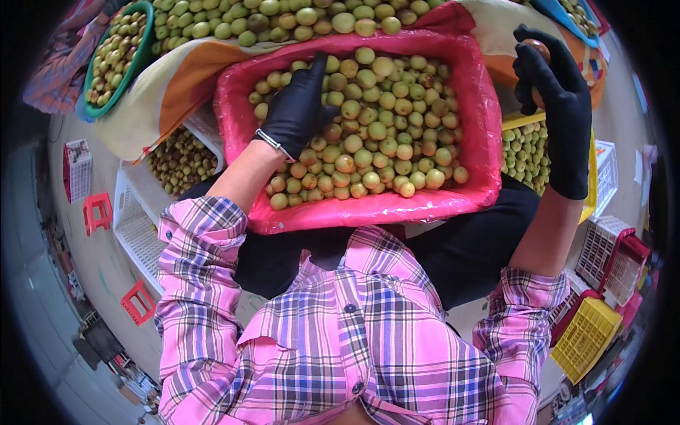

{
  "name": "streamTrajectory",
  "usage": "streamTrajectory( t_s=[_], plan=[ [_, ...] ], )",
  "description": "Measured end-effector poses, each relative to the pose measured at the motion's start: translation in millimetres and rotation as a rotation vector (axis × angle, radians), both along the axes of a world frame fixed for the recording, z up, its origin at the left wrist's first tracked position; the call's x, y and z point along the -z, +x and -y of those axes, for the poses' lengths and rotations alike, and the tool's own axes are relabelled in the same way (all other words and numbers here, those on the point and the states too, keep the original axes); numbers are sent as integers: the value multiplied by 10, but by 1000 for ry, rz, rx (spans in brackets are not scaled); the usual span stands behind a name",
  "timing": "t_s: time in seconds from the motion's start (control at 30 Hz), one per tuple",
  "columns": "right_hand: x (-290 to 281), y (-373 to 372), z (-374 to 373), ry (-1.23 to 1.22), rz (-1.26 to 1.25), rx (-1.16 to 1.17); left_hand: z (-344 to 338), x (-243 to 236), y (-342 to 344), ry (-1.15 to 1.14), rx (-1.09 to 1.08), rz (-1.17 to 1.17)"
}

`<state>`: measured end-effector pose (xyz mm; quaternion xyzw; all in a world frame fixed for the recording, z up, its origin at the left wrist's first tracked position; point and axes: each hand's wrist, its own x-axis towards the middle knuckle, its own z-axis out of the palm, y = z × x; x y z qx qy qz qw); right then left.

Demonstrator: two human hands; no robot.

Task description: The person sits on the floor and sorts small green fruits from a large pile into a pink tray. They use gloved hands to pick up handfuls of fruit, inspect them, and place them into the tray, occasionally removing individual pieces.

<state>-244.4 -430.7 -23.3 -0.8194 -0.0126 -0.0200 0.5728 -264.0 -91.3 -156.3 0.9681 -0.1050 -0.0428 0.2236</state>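
In the head view, a pink plastic-lined crate (477, 127) holds many small round green-yellow fruits (375, 131), some blotched brown. My left hand (297, 106), in a black glove, rests on the fruit at the crate's left side, thumb and index finger apart; its other fingertips are partly hidden. My right hand (556, 99), in a longer black glove, is raised beside the crate's upper right corner, fingers curled round brownish fruit (536, 49).
Beyond lie heaped fruit (276, 18), an orange-cream cloth (127, 134) and a teal basin (93, 95). A person's plaid sleeve (53, 85) shows top left. White crates (134, 234), a yellow crate (584, 333) and red stools (138, 301) stand around me.
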Motion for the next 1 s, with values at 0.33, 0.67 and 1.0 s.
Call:
streamTrajectory(
  t_s=[0.33,0.67,1.0],
  plan=[
    [-318,-154,-357,44,-9,66,943,118,162,-369,69,115],
    [-175,-82,-226,-17,-27,49,1252,-74,-581,-124,498,119],
    [-156,-81,-236,-28,-8,-12,629,-124,-824,-27,741,240]
  ],
)
